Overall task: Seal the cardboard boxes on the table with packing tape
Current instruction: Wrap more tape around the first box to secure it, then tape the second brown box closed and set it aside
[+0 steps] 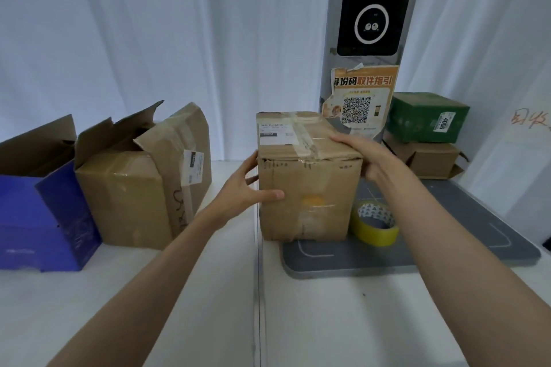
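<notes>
Both hands hold the box (307, 176) at centre: the left hand (238, 188) presses its left face, thumb laid along the front and fingers curled round the left edge, their tips hidden; the right hand (362, 155) lies over the top right corner, fingers bent down the far side out of view. Tape already crosses the box's closed top, beside a white label whose print is too blurred to read. It stands on the table (208, 292), its right part over the grey mat (447, 247), with the yellow tape roll (376, 225) just beside it at 4 o'clock, partly hidden behind its corner. At 9 o'clock sits an open brown box (134, 188) with torn flaps up; past it a blue box (41, 211), cut off by the frame's left edge. At 2 o'clock a green box (428, 118) rests on a small brown box (429, 159). Behind, at 12 o'clock, a grey kiosk (372, 9) bears a peeling orange poster (362, 98).
</notes>
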A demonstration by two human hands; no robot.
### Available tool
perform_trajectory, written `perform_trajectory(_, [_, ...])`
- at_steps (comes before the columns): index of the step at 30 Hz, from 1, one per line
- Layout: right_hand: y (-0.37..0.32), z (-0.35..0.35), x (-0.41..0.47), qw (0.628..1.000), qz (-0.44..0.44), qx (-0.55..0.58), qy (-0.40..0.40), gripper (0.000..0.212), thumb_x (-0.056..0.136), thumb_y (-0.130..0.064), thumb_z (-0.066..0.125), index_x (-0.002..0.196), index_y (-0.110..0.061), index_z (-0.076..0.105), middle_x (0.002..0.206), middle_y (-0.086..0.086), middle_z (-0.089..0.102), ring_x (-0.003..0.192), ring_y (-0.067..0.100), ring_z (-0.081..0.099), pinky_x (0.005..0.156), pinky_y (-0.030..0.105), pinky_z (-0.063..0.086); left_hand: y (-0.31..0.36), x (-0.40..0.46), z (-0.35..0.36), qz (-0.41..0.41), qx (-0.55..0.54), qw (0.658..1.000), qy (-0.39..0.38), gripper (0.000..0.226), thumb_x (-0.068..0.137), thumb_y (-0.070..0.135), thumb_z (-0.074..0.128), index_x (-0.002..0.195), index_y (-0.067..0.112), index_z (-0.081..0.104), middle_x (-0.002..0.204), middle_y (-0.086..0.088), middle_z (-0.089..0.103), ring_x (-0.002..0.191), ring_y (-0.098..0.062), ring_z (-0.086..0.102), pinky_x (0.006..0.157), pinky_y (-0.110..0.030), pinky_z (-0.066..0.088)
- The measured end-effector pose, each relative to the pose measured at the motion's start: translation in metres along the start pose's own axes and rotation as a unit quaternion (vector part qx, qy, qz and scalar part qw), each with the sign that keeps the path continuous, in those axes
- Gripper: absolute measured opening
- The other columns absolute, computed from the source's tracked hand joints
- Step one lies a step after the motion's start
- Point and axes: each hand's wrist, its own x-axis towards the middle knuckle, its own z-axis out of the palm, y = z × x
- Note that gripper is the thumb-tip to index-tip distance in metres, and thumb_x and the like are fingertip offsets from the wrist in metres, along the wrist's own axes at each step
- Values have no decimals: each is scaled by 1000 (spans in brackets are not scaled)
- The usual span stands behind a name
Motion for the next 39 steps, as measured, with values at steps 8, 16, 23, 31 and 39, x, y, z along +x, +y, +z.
perform_trajectory(8, [-6,31,22,947,-171,-232,144,44,96,-31,60,136,-14,54,130,1,57,112,17,54,83,26,46,-3,28,27,-9,4,985,171,78,77,44,83,143,24,48,134,3,60,108,-20,67,78,-29,61])
perform_trajectory(16, [-11,111,3,779,-397,-433,221,34,98,-10,48,129,-19,60,132,4,58,135,24,41,120,41,20,50,25,22,75,357,910,199,73,89,31,70,150,19,33,148,-4,41,130,-23,47,99,-41,46])
perform_trajectory(23, [-24,208,-43,866,-403,-294,-23,37,94,-47,56,121,-22,58,108,-5,64,95,14,64,84,42,55,93,-45,-92,201,418,775,430,27,92,15,51,116,18,64,124,-5,58,113,-22,54,103,-32,32])
perform_trajectory(31, [3,293,-63,812,-408,-416,-15,56,92,-48,56,134,-12,42,104,-4,47,67,7,41,54,22,23,65,-84,-168,5,458,807,373,52,87,12,59,138,20,48,140,-14,41,120,-39,47,92,-45,43])
perform_trajectory(39, [10,262,-64,823,-395,-407,13,26,99,-15,45,124,-12,43,77,-5,46,67,18,51,52,30,33,59,-94,-165,18,401,858,321,62,89,2,54,144,26,41,129,-9,52,110,-28,56,81,-38,43])
